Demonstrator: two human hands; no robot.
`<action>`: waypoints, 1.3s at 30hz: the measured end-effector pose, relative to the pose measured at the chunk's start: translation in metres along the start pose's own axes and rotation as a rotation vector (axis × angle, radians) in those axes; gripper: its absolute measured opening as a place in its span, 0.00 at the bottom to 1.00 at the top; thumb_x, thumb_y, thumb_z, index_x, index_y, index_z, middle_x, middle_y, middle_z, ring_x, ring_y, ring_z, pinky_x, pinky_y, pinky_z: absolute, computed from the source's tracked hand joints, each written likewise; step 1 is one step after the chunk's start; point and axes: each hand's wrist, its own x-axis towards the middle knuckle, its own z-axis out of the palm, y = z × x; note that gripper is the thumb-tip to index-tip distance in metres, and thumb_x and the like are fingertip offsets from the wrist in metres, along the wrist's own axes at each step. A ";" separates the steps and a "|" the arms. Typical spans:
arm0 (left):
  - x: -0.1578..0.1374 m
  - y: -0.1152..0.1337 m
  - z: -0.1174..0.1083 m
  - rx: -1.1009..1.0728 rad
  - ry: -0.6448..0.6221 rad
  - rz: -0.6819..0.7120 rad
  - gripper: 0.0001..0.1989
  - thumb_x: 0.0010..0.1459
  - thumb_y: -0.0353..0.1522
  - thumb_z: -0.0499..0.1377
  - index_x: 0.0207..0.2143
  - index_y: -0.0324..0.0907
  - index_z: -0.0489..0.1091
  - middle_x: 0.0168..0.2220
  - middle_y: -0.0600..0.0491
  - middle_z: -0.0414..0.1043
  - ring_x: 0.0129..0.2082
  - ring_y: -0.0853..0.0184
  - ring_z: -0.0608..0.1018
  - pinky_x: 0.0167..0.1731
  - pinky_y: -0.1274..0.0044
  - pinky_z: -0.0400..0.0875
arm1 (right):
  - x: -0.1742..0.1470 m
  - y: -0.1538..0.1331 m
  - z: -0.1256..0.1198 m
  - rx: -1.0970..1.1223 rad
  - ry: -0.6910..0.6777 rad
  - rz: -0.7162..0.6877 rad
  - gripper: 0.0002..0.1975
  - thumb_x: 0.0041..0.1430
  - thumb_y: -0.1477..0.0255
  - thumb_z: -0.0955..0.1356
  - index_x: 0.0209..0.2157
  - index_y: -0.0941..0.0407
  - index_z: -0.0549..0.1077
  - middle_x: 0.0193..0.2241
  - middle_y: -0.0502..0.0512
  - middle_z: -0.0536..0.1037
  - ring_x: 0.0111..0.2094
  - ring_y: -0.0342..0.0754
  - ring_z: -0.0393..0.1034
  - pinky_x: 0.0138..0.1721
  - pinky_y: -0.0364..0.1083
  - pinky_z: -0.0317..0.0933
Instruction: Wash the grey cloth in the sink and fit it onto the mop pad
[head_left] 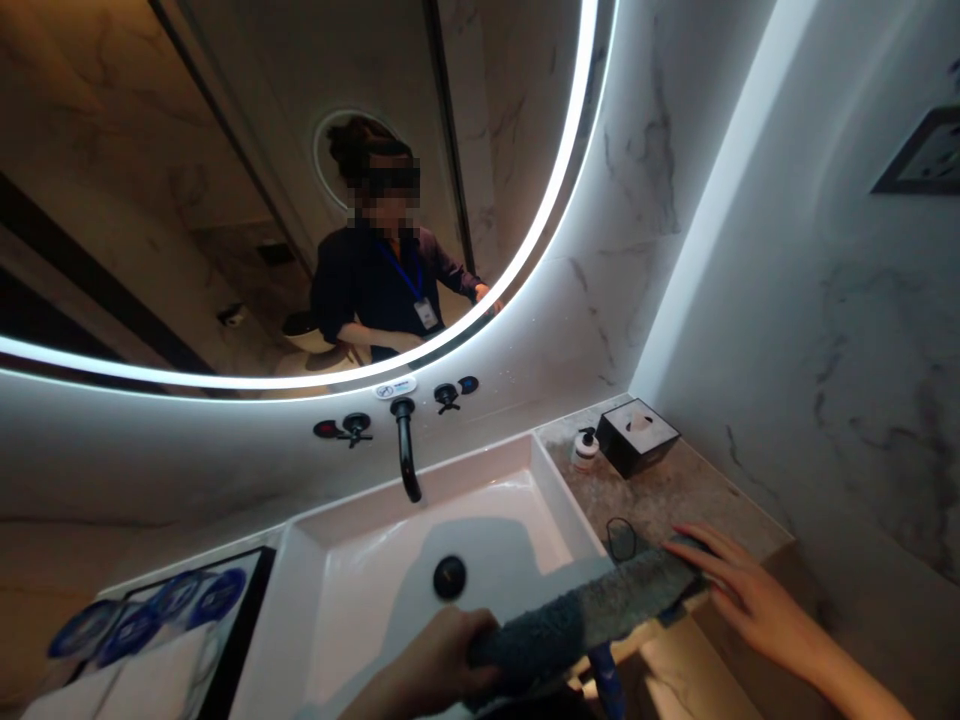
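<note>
A blue-grey fluffy cloth (555, 625), folded lengthwise or rolled, stretches across the front right corner of the sink. My left hand (457, 650) is closed around its near left end. At the opposite end, my right hand (742, 590) holds the cloth with fairly straight fingers; part of that grip is hidden. A thin dark loop (621, 538) stands up beside the cloth, over the counter. Beneath both hands lies the white rectangular sink (352, 600), with a black drain (449, 577) in its floor.
A black spout (406, 455) juts from the wall between two cross handles. On the right counter (600, 500) stand a pump bottle (585, 450) and a tissue box (637, 435). At left, a black-edged tray (240, 640) holds blue-wrapped items and white towels. A lit mirror (225, 250) hangs above.
</note>
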 end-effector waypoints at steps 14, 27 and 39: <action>0.059 0.107 0.002 0.095 0.116 0.181 0.35 0.49 0.42 0.60 0.59 0.41 0.61 0.57 0.42 0.67 0.55 0.49 0.69 0.54 0.63 0.63 | -0.011 -0.030 0.022 -0.122 0.468 0.081 0.17 0.62 0.62 0.65 0.52 0.47 0.69 0.55 0.58 0.71 0.60 0.60 0.59 0.57 0.63 0.57; 0.114 0.121 0.011 0.073 0.110 0.363 0.19 0.61 0.37 0.45 0.28 0.40 0.72 0.30 0.46 0.76 0.32 0.60 0.76 0.34 0.72 0.66 | -0.004 -0.045 0.050 0.581 0.785 0.599 0.20 0.59 0.51 0.61 0.33 0.54 0.69 0.23 0.51 0.74 0.25 0.51 0.70 0.29 0.48 0.63; 0.098 0.145 0.018 0.271 0.095 0.270 0.44 0.44 0.39 0.63 0.63 0.39 0.53 0.60 0.41 0.63 0.55 0.52 0.71 0.51 0.70 0.66 | 0.009 -0.070 0.087 0.911 0.923 0.674 0.20 0.49 0.49 0.64 0.31 0.52 0.64 0.22 0.47 0.68 0.25 0.47 0.66 0.30 0.48 0.63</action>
